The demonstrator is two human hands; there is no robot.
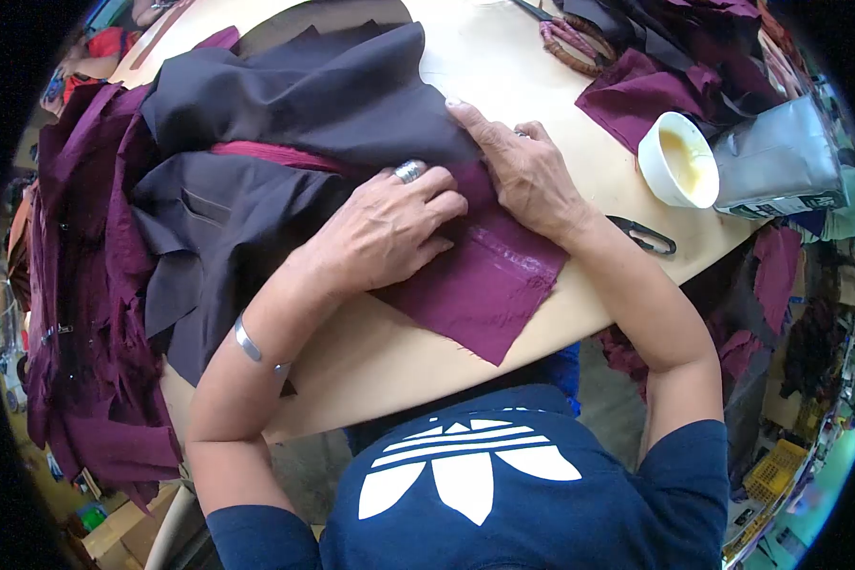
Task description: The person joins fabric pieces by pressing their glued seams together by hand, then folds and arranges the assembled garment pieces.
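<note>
The pale table [532, 90] runs under and beyond the maroon flap [475, 309], with the dark cloth [290, 109] heaped on the flap's far and left sides. The flap itself lies flat near the table's front edge. At its left side rests the left hand [389, 228], fingers half curled with the thumb apart; whether it pinches cloth, I cannot tell. At its far right corner is the right hand [527, 176], one digit stretched onto the dark cloth, the others bent; any grip is hidden. Right of the flap stands the white bowl [651, 166]. Good handling here likely means light, even pressure, no creases, and fingertips kept off the flap's glossy band [513, 252], which looks wet.
</note>
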